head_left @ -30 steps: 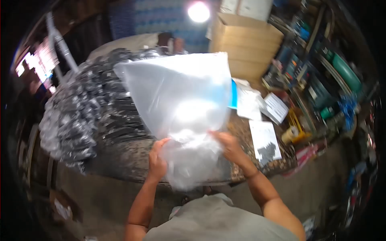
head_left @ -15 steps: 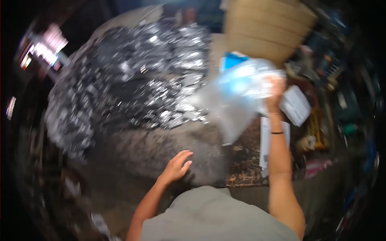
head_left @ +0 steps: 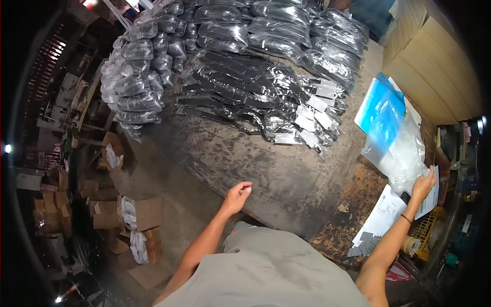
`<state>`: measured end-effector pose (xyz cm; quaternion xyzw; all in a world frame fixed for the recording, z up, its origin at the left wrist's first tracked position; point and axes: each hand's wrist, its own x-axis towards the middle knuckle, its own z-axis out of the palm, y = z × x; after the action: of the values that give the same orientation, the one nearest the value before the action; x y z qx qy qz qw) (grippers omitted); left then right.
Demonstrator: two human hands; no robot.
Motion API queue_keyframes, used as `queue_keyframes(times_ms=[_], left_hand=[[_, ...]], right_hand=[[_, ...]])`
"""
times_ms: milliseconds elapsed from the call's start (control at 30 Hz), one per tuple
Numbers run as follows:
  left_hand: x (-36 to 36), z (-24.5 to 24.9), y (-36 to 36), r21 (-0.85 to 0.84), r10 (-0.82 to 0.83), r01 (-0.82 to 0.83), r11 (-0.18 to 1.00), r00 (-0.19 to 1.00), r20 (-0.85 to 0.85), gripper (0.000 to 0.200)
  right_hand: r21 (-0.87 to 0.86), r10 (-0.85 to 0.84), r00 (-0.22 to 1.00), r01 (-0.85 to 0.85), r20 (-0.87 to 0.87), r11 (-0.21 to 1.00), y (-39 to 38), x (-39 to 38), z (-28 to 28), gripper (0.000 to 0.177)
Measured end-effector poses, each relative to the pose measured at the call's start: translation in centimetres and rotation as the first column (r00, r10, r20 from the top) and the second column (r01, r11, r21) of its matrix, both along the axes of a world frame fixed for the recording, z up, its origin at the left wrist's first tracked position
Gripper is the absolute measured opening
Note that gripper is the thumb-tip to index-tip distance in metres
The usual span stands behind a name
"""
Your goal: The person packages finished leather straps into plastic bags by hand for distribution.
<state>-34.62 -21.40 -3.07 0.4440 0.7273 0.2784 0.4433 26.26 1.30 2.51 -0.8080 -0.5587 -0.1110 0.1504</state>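
My right hand (head_left: 423,185) grips the lower right edge of a crumpled clear plastic bag (head_left: 407,156) at the right side of the table. The bag's upper left part lies over a blue-and-white packet (head_left: 376,110), whose blue shows through the film. Above the table's front edge hovers my left hand (head_left: 238,197), its fingers curled in towards the thumb and nothing visible in them. Beyond it, dark strap-like items in clear bags with white labels (head_left: 307,120) lie in a spread pile.
Stacked clear bags of dark goods (head_left: 276,30) fill the table's far side and left end. A large cardboard box (head_left: 434,61) stands at the far right. Printed papers (head_left: 381,212) and grey tags (head_left: 364,244) lie near my right forearm. Cardboard cartons (head_left: 140,212) sit on the floor at left.
My right hand has drawn the plastic bag down and nearer to me. My left hand's fingers have curled in. The camera view has shifted, and the blur has cleared.
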Motion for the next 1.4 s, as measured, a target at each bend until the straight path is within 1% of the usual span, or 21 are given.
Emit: queue_keyframes(times_ms=[33, 67, 100, 133, 167, 200, 267, 333, 467, 600, 667, 833, 900, 967, 1067, 1100, 1133, 1167, 1200, 1267, 1400], left_hand=[[-0.1, -1.2, 0.8, -0.020, 0.122, -0.121, 0.993, 0.970, 0.209, 0.029], [-0.1, -2.0, 1.6, -0.065, 0.237, -0.231, 0.971, 0.883, 0.406, 0.028], [0.2, -1.5, 2.8, -0.070, 0.257, -0.251, 0.966, 0.871, 0.418, 0.026], [0.2, -1.3, 3.9, -0.065, 0.252, -0.249, 0.966, 0.865, 0.433, 0.026], [0.1, -1.2, 4.8, -0.067, 0.242, -0.237, 0.969, 0.861, 0.448, 0.025], [0.0, -1.0, 5.6, -0.071, 0.231, -0.224, 0.972, 0.857, 0.461, 0.025], [-0.4, -0.7, 6.9, -0.059, 0.204, -0.201, 0.978, 0.850, 0.486, 0.025], [-0.9, -0.6, 8.1, -0.027, 0.122, -0.125, 0.992, 0.856, 0.503, 0.030], [-1.2, 0.3, 10.2, -0.027, 0.156, -0.175, 0.984, 0.787, 0.597, 0.032], [-0.9, 0.7, 13.6, 0.008, 0.134, -0.188, 0.982, 0.729, 0.672, 0.046], [-0.5, 0.4, 15.4, 0.021, 0.136, -0.210, 0.977, 0.702, 0.699, 0.051], [0.4, -0.7, 20.7, 0.022, 0.079, -0.377, 0.926, 0.250, 0.965, 0.068], [1.0, 1.4, 21.8, -0.070, 0.131, -0.589, 0.805, 0.061, 0.989, 0.068], [-0.4, 4.8, 21.1, -0.005, 0.118, -0.683, 0.730, 0.119, 0.986, 0.063], [-5.5, 9.5, 17.4, 0.156, 0.007, -0.744, 0.650, 0.211, 0.977, 0.060], [-7.6, 12.0, 15.8, 0.165, 0.076, -0.777, 0.608, 0.263, 0.962, 0.052], [-10.3, 13.1, 13.9, 0.290, 0.014, -0.775, 0.561, 0.359, 0.933, 0.048], [-12.6, 14.7, 11.9, 0.360, -0.096, -0.774, 0.521, 0.366, 0.926, 0.042], [-14.2, 16.5, 10.0, 0.429, -0.031, -0.789, 0.439, 0.464, 0.886, 0.035], [-16.4, 19.1, 6.7, 0.580, -0.139, -0.715, 0.390, 0.577, 0.805, 0.032], [-14.6, 18.2, 6.2, 0.548, 0.047, -0.590, 0.593, 0.705, 0.708, 0.031]], right_hand=[[0.242, 0.110, 0.994, -0.112, 0.024, 0.964, -0.2, -1.3, 0.1, 0.047], [0.222, 0.244, 0.950, -0.201, -0.193, 0.954, -0.5, -6.2, -0.8, 0.038], [0.218, 0.333, 0.849, -0.263, -0.411, 0.940, -0.8, -11.2, -1.7, 0.029], [-0.011, 0.422, 0.876, -0.436, -0.234, 0.900, -1.5, -18.3, -1.0, 0.024], [0.115, 0.604, 0.702, -0.612, -0.377, 0.783, -2.5, -23.8, -0.2, 0.021], [0.113, 0.637, 0.655, -0.656, -0.406, 0.746, -2.2, -27.5, -1.8, 0.020], [0.136, 0.653, 0.572, -0.692, -0.496, 0.709, -0.4, -33.9, -3.3, 0.024], [0.157, 0.732, 0.568, -0.740, -0.375, 0.654, 2.3, -38.8, -5.7, 0.029], [-0.025, 0.696, 0.688, -0.715, -0.206, 0.699, 5.8, -44.9, -7.4, 0.051], [-0.156, 0.698, 0.699, -0.715, -0.155, 0.681, 7.3, -45.3, -8.2, 0.039], [-0.018, 0.757, 0.633, -0.769, -0.163, 0.639, 6.7, -45.4, -5.5, 0.030], [0.059, 0.802, 0.451, -0.858, -0.392, 0.511, 2.0, -47.6, 3.0, 0.023], [-0.006, 0.749, 0.439, -0.864, -0.497, 0.503, -0.3, -48.3, 4.9, 0.025], [-0.083, 0.701, 0.387, -0.901, -0.599, 0.426, -1.8, -48.2, 5.8, 0.034], [0.081, 0.681, 0.191, -0.935, -0.707, 0.346, -2.3, -46.7, 3.1, 0.035], [0.107, 0.646, 0.206, -0.906, -0.735, 0.410, -2.0, -45.9, 0.9, 0.034], [-0.079, 0.616, 0.381, -0.885, -0.689, 0.458, -1.4, -45.2, 0.0, 0.032], [-0.133, 0.645, 0.437, -0.875, -0.627, 0.465, -1.0, -44.6, -1.6, 0.033], [-0.183, 0.671, 0.489, -0.861, -0.557, 0.475, -0.7, -44.4, -3.2, 0.034], [-0.154, 0.756, 0.474, -0.876, -0.451, 0.457, -1.0, -45.4, -4.8, 0.034], [-0.229, 0.838, 0.475, -0.877, -0.269, 0.423, -0.9, -46.9, -7.8, 0.030]])
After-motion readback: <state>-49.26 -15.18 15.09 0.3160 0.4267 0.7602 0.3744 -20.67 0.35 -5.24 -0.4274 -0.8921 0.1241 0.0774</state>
